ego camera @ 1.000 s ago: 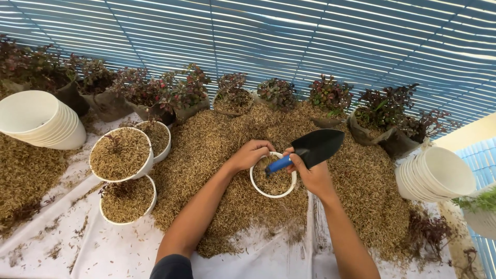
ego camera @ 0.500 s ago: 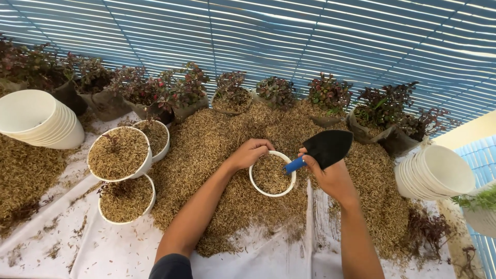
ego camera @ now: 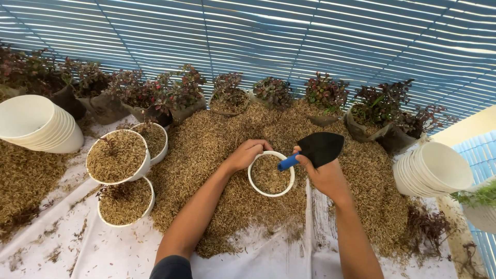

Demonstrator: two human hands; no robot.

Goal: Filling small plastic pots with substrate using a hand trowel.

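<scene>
A white pot [ego camera: 270, 174] partly filled with brown husks sits in the middle of a husk heap [ego camera: 217, 139]. My left hand [ego camera: 248, 153] grips its rim on the left side. My right hand [ego camera: 324, 174] holds a small trowel [ego camera: 316, 149] with a blue handle and black blade, raised just right of the pot, blade pointing up and away.
Three husk-filled white pots [ego camera: 116, 156] stand at the left, small plants in them. Stacks of empty white pots lie at far left [ego camera: 36, 124] and right [ego camera: 433, 168]. A row of dark bagged plants [ego camera: 170, 95] lines the back. White sheeting [ego camera: 103, 248] covers the ground.
My right hand has swung the trowel from over the pot to the right and lifted its blade. The left hand has stayed on the pot's rim.
</scene>
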